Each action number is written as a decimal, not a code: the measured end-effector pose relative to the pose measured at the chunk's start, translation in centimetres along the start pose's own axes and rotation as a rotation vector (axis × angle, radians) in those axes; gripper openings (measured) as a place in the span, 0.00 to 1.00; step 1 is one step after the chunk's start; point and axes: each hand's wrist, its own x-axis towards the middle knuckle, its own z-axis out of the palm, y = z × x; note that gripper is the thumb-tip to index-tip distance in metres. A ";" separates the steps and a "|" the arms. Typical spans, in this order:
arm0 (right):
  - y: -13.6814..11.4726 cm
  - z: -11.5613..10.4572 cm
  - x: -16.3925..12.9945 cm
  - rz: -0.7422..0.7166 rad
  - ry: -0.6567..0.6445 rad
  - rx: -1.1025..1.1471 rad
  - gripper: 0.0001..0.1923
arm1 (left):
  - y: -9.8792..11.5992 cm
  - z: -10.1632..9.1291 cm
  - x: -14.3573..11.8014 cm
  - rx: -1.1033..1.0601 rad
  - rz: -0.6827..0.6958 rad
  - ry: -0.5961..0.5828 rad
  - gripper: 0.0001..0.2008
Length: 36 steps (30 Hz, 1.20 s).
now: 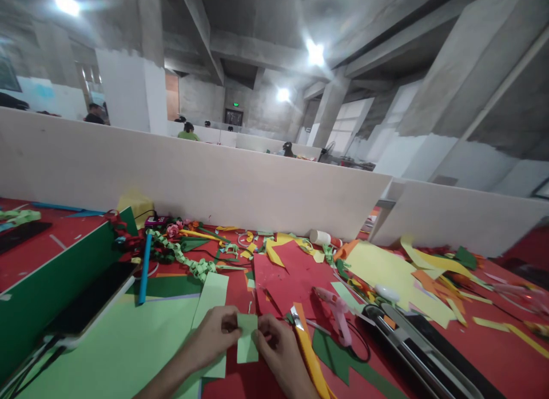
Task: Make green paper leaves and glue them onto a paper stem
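While both hands pinch it, pale green paper slip (247, 337), small, rectangular, left hand (213, 336), right hand (278, 348).

hands: 2 (213, 335) (278, 346) | utility knife: 1 (306, 344) | phone: 1 (92, 299) | glue gun: 1 (337, 308)

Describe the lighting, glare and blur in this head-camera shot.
Head view: ceiling lamps flare into white blobs; wide-angle bending tilts the pillars and bows the partition; edges smear, yet both hands pinching the light green paper piece stay fairly sharp, evenly lit.
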 end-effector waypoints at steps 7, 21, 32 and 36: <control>1.4 -0.8 -1.8 -0.256 -0.065 -0.372 0.14 | -0.9 0.4 -2.0 0.341 0.114 -0.075 0.12; 2.4 -0.9 -3.4 -0.645 -0.061 -0.768 0.08 | 0.1 -0.8 -4.0 1.066 0.883 -0.085 0.09; 1.1 -2.1 -3.5 -0.605 -0.230 -0.812 0.13 | -1.0 -1.6 -4.3 1.014 0.887 -0.183 0.12; 0.9 -2.3 -3.5 -0.618 -0.237 -0.815 0.12 | -1.0 -1.9 -4.4 1.006 0.860 -0.197 0.12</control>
